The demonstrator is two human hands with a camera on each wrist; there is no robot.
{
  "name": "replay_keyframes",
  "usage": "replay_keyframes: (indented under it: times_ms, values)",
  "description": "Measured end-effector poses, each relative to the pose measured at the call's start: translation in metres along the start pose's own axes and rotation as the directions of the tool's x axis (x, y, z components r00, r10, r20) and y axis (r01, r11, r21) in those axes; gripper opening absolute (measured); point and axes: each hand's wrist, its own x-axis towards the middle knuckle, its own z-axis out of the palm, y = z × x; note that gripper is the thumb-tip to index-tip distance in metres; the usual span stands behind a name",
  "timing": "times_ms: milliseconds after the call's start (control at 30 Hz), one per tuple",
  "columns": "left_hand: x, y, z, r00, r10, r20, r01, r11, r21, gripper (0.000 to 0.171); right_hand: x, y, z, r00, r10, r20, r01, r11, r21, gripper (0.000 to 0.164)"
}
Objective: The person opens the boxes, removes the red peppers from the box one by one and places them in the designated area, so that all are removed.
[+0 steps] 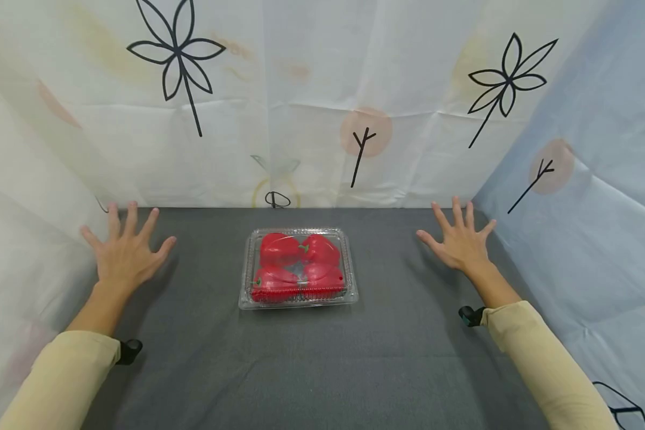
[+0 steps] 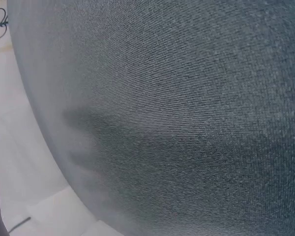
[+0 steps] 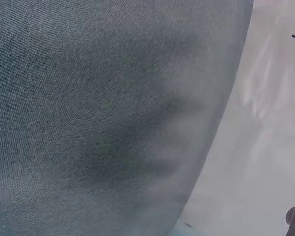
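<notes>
A clear plastic clamshell box (image 1: 298,301) sits on the dark grey cloth in the middle of the head view. Several red bell peppers (image 1: 279,249) show through its lid, which looks closed. Left of the box, my left hand (image 1: 125,254) is held with its fingers spread and holds nothing. My right hand (image 1: 463,242) is likewise spread, well to the right of the box, with nothing in it. Neither hand touches the box. Both wrist views show mostly grey cloth with blurred hand shadows, and only a sliver of each hand at the edge.
The grey cloth (image 1: 312,370) covers the work surface. A pale patterned curtain (image 1: 312,77) with line-drawn leaves rises along its back edge, and similar fabric hangs at the left and right sides, close to both hands. Black wrist straps show at both cuffs.
</notes>
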Motion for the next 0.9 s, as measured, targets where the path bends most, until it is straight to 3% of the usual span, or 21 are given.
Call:
replay_keyframes:
  times_ms: [667, 900]
  values:
    - [-0.005, 0.023, -0.003, 0.995, 0.079, -0.067, -0.082, 0.996, -0.034, 0.073, -0.005, -0.042, -0.010, 0.993, -0.118, -0.031, 0.117, 0.993, -0.015, 0.084]
    - [-0.007, 0.039, -0.005, 0.992, 0.108, -0.065, -0.112, 0.991, -0.068, 0.075, -0.012, -0.067, -0.005, 0.980, -0.196, -0.031, 0.196, 0.980, 0.021, 0.083]
